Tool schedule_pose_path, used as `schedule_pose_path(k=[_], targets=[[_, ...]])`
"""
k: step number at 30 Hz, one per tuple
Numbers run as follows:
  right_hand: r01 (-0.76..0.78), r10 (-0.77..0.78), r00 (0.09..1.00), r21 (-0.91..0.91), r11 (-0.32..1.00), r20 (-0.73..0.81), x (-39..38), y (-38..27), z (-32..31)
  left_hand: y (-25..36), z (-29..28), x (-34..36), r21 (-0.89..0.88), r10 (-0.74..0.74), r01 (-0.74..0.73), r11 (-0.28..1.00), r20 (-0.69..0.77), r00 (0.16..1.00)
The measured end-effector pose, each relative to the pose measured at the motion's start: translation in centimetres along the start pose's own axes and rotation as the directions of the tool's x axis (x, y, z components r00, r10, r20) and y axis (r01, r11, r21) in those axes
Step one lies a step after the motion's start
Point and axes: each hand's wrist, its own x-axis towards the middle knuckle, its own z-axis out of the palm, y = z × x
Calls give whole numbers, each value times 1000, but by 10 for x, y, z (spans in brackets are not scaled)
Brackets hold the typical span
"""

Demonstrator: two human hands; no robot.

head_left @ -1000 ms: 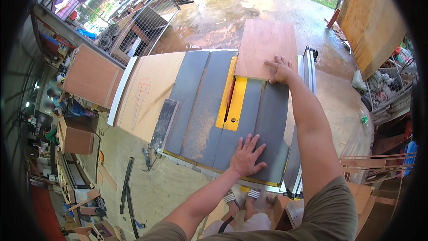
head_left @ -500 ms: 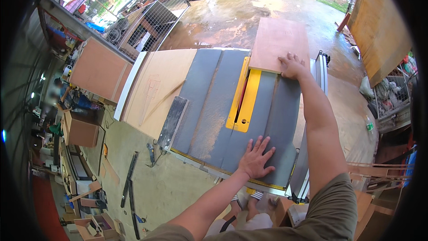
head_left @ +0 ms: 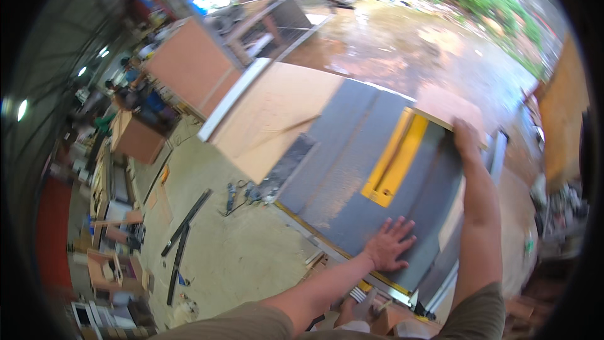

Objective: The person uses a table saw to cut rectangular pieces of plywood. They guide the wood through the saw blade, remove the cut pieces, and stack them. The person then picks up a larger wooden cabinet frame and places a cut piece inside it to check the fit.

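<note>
A pale reddish plywood board (head_left: 448,106) lies at the far right end of a table saw (head_left: 352,151), reaching out past its far edge. My right hand (head_left: 465,138) holds the board's near edge, its fingers bent over it and slightly blurred. A long yellow insert (head_left: 395,162) with a dark slot runs towards the board in the grey saw top. Near the front edge my left hand (head_left: 390,245) rests flat on that top, fingers spread, with nothing in it. Sawdust (head_left: 336,198) is scattered to the left of the insert.
A dark flat strip (head_left: 289,167) lies on the saw's left side, beside a light wood extension panel (head_left: 274,113). On the floor are a power tool with a cord (head_left: 231,196) and long black bars (head_left: 185,223). Cabinets and people stand at the far left.
My view has swung left, so the saw appears farther right and tilted. My right hand has gone from lying on the board to gripping its near edge. My left hand stays on the saw top.
</note>
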Motion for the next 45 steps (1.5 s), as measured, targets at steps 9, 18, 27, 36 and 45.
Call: schedule_pose_path(k=[9,18,27,36,45], targets=[[-9,13,999,-87,996,41,24,-12,-75,13,-13,-9,-180,-17,25,983,47,999],[66,-48,996,-250,966,77,30,-90,-244,-1,4,-2,-49,-33,35,998,30,999],[74,-40,990,-263,962,132,3,-134,-324,43,-17,-136,-289,74,-188,939,-364,928],[96,-52,982,-240,966,183,-11,-145,-334,15,2,-474,-188,-623,601,777,-86,778],[161,-113,973,-238,958,202,6,-177,-319,68,28,-605,-88,-887,931,355,282,365]])
